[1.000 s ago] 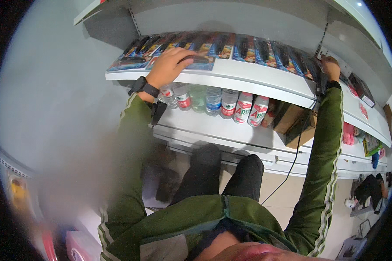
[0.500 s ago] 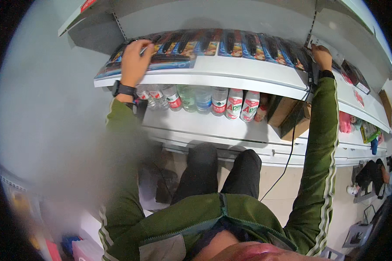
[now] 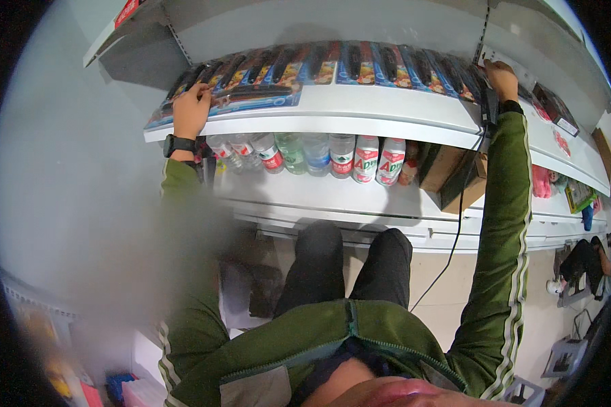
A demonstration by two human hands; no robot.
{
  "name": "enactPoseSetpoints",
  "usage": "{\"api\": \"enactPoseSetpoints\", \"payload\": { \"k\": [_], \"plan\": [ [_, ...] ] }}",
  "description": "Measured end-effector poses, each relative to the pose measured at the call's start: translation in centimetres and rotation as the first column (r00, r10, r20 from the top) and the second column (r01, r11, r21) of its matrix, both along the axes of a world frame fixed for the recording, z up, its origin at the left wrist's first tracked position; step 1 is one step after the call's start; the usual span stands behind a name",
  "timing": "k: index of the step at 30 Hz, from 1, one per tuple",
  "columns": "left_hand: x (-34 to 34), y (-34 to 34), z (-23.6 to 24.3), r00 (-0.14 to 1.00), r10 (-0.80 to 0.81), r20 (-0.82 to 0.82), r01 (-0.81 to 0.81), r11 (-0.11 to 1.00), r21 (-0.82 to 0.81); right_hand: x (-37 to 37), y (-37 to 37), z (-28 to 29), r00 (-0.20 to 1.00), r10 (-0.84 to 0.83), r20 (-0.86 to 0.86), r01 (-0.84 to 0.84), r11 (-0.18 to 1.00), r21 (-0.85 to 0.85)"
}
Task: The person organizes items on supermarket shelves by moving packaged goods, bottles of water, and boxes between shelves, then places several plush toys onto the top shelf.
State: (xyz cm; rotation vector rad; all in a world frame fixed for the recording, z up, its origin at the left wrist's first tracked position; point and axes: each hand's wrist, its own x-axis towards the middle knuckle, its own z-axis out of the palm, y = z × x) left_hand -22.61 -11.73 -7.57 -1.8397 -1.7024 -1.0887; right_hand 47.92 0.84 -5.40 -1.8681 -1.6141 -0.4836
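Several clear-wrapped packs (image 3: 389,64) with blue cards and long black contents stand in a slanting row across the top centre of the frame, along the back of a white shelf (image 3: 380,112). Toward the upper left, a sideways pack (image 3: 261,103) lies flat in front of that row, and the left hand (image 3: 193,112) is right at its left end. Those fingers bend forward over the packaging with the thumb on the inner side; I can't tell whether they pinch anything. A black watch (image 3: 178,144) sits on that wrist.

Over in the upper right, the right hand (image 3: 502,81) reaches in at the right end of the row, close to the shelf's back. Its fingers curl, but their tips are partly hidden, so I can't say what they grip, if anything. Just below that hand hangs a black device (image 3: 488,105), and a thin black cable (image 3: 459,234) trails down the right-centre of the frame.

Under the shelf, at the middle, bottles (image 3: 342,157) line up on a lower white shelf (image 3: 305,198), with brown cardboard boxes (image 3: 447,171) to their right.
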Motion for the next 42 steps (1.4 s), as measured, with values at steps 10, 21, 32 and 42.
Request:
{"api": "enactPoseSetpoints", "payload": {
  "k": [10, 21, 32, 42],
  "plan": [
    [-0.7, 0.1, -0.2, 0.999, -0.036, 0.036, 0.038, 0.997, -0.069, 0.0, 0.4, -0.2, 0.972, -0.03, 0.233, 0.029, 1.0, 0.007],
    [-1.1, 0.7, -0.6, 0.995, -0.042, -0.095, 0.044, 0.999, 0.024, -1.7, -2.6, 0.9, 0.945, -0.194, -0.263, 0.252, 0.945, 0.208],
    [-1.9, 1.5, -1.7, 0.987, -0.056, -0.151, 0.069, 0.995, 0.079, 3.4, -3.4, 1.5, 0.976, -0.203, -0.073, 0.215, 0.944, 0.251],
    [-0.8, 1.3, -0.8, 0.995, -0.067, -0.067, 0.068, 0.998, 0.005, 8.7, 1.1, 0.7, 0.997, -0.073, 0.008, 0.073, 0.972, -0.226]
  ]
}}
